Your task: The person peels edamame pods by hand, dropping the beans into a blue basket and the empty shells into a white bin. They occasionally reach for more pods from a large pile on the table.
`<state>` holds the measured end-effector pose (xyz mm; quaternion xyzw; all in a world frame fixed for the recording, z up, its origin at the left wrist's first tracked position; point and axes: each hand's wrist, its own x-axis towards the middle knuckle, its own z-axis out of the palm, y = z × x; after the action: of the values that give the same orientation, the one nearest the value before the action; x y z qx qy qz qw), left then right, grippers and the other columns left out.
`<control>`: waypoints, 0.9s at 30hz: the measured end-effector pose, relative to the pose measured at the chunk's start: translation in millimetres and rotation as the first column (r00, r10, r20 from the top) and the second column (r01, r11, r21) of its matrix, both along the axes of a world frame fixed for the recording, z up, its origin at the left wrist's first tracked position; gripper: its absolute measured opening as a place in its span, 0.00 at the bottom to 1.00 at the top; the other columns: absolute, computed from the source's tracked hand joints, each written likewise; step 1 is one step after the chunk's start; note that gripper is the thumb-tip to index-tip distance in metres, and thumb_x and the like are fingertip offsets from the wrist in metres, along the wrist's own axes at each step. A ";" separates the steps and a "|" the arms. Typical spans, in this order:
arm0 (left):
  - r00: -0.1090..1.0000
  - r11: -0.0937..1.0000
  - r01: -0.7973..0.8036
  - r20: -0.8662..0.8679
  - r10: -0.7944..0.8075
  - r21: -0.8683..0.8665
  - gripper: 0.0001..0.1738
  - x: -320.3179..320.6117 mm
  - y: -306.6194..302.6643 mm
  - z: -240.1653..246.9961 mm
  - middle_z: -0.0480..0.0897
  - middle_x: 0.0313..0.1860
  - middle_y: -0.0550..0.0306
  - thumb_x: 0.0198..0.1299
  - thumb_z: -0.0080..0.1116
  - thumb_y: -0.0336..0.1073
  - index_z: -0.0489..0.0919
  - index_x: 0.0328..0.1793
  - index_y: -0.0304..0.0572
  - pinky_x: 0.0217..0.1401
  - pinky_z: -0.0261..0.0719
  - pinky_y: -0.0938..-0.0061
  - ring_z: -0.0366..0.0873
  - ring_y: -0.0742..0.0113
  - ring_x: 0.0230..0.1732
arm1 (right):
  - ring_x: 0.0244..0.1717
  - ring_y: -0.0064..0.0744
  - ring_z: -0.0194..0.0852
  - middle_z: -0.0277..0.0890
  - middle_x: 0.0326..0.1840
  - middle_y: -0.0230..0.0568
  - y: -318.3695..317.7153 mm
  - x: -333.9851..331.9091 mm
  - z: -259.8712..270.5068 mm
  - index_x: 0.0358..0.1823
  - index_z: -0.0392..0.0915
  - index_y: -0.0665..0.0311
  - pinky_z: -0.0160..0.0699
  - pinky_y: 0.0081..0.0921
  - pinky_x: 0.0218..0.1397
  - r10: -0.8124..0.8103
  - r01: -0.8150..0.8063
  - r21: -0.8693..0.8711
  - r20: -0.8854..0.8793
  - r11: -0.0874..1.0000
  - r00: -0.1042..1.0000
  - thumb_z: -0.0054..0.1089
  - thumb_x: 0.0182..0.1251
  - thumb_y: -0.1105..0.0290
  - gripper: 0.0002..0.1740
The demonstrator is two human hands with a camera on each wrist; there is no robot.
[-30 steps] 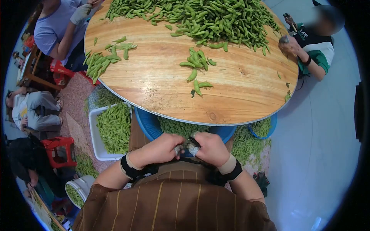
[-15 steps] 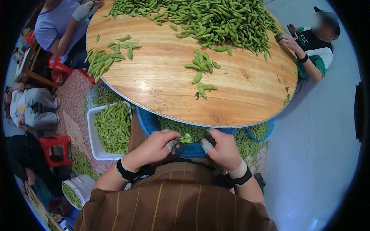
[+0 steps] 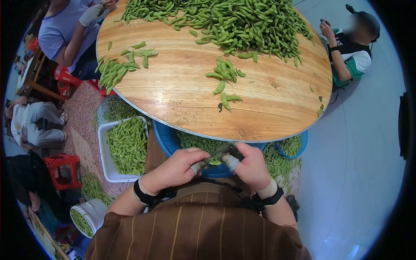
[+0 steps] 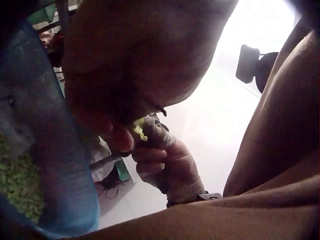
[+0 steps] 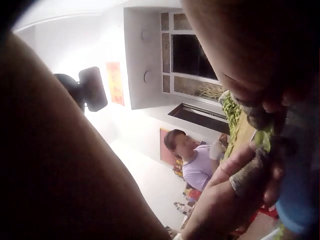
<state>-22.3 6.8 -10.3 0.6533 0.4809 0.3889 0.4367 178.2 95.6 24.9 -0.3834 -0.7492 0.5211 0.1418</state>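
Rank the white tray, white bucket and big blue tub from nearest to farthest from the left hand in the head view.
1. Blue tub: partly covered by the left hand.
2. White tray: to its left.
3. White bucket: farther out, lower left.

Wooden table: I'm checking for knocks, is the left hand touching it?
Apart: in the head view, beans in the blue basin show between the left hand and table.

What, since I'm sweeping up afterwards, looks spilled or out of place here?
Green edamame pods lie loose on the floor between the red stool and white bucket, with more beside the blue basket at right. Outside any container, they look spilled, though possibly discarded there deliberately.
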 end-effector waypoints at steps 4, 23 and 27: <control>1.000 0.990 0.017 0.013 -0.016 -0.137 0.21 -3.4 -2.6 9.0 0.79 0.34 0.46 0.47 0.45 0.18 0.75 0.51 0.31 0.36 0.79 0.68 0.81 0.55 0.32 | 0.36 0.49 0.81 0.78 0.34 0.53 1.7 4.1 -3.0 0.44 0.76 0.68 0.77 0.30 0.39 -0.082 0.075 -0.248 -0.020 0.966 0.996 0.57 0.57 0.73 0.13; 0.534 0.743 -0.661 -0.627 0.566 0.108 0.11 -78.0 -70.1 3.8 0.78 0.32 0.45 0.48 0.61 0.28 0.82 0.40 0.38 0.38 0.74 0.59 0.77 0.45 0.35 | 0.36 0.52 0.75 0.74 0.35 0.46 56.6 -46.5 5.3 0.40 0.74 0.64 0.74 0.42 0.35 -0.198 0.029 0.737 0.144 0.675 0.970 0.59 0.50 0.76 0.13; 0.906 0.923 -0.385 -0.200 0.374 -0.021 0.14 -38.7 -26.1 22.7 0.82 0.33 0.52 0.58 0.55 0.30 0.82 0.50 0.40 0.35 0.76 0.75 0.80 0.67 0.33 | 0.31 0.45 0.76 0.76 0.30 0.45 39.1 -35.2 13.6 0.41 0.76 0.66 0.75 0.35 0.34 -0.218 0.217 0.570 -0.068 0.793 0.974 0.60 0.53 0.75 0.12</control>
<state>-61.0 -19.3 12.5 0.5683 0.6500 0.3870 0.3237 143.1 134.7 38.5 -0.4067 -0.8221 0.2515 0.3089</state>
